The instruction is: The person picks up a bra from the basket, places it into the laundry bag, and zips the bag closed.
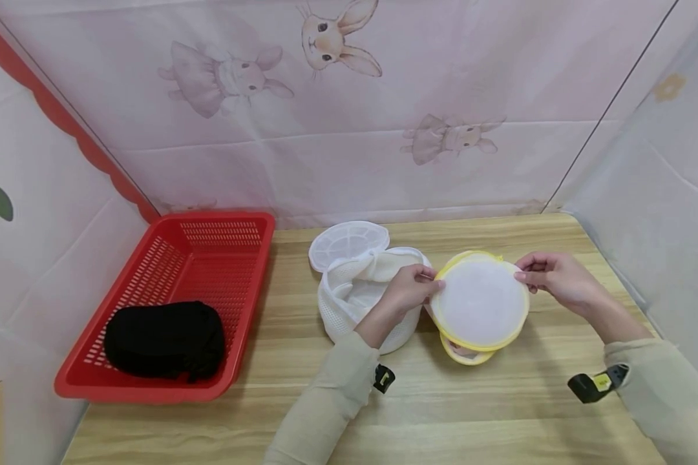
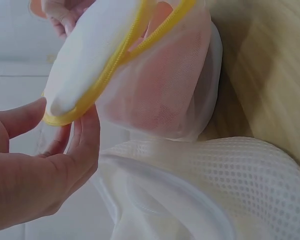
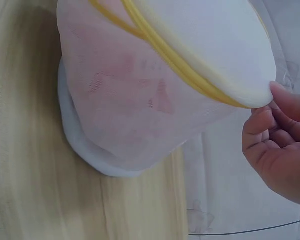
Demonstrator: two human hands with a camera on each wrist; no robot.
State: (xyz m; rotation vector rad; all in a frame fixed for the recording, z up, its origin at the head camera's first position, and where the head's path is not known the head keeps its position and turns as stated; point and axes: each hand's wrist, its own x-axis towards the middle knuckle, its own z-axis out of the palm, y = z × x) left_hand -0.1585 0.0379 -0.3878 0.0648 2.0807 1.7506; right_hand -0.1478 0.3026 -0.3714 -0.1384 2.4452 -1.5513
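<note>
A round white mesh laundry bag (image 3: 120, 95) with yellow trim stands on the table, and something pink shows through its side. Its round lid (image 1: 481, 300) lies tilted over the top, with a gap at the near edge. My left hand (image 1: 410, 287) pinches the lid's yellow rim on the left, thumb above and fingers below. On the opposite side my right hand (image 1: 558, 281) pinches the rim between thumb and finger. Left of this bag stands a second, cream mesh laundry bag (image 1: 331, 303), its lid (image 1: 349, 245) folded back; what lies inside is unclear.
A red plastic basket (image 1: 256, 284) stands at the left of the wooden table (image 1: 442, 420). In it lies a black bundle (image 1: 164, 339), perhaps cloth. Fabric walls with printed rabbits (image 1: 331, 39) close off the back and sides.
</note>
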